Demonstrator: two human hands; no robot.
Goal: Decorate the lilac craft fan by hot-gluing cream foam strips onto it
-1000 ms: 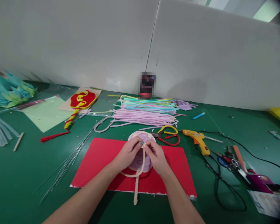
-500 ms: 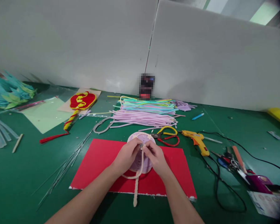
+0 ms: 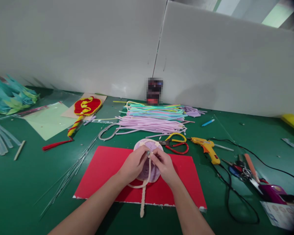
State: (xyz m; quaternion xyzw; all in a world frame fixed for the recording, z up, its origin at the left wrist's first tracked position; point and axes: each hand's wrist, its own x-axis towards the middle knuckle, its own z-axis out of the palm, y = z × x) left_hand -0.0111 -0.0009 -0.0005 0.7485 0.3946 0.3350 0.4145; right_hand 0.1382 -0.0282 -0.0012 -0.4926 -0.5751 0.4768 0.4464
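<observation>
A round lilac fan (image 3: 155, 174) with a cream rim and a twisted cream handle (image 3: 142, 203) lies on a red board (image 3: 186, 182). Small cream shapes sit near its top edge. Over the fan's middle, my left hand (image 3: 134, 163) and my right hand (image 3: 163, 163) meet at the fingertips. Both are closed in a pinch on the end of a cream pipe cleaner (image 3: 150, 169), which loops down and round to the left across the handle. The fingers partly hide the pinched end and the fan's centre.
Beyond the board lie bundled pastel pipe cleaners (image 3: 152, 122), scissors (image 3: 178, 143) and a yellow glue gun (image 3: 207, 148) with a black cord. At left are thin wires (image 3: 74, 168), a red-and-yellow fan (image 3: 88, 106) and glue sticks (image 3: 1, 138). Several tools (image 3: 247, 173) lie right; a grey partition (image 3: 88, 49) stands behind.
</observation>
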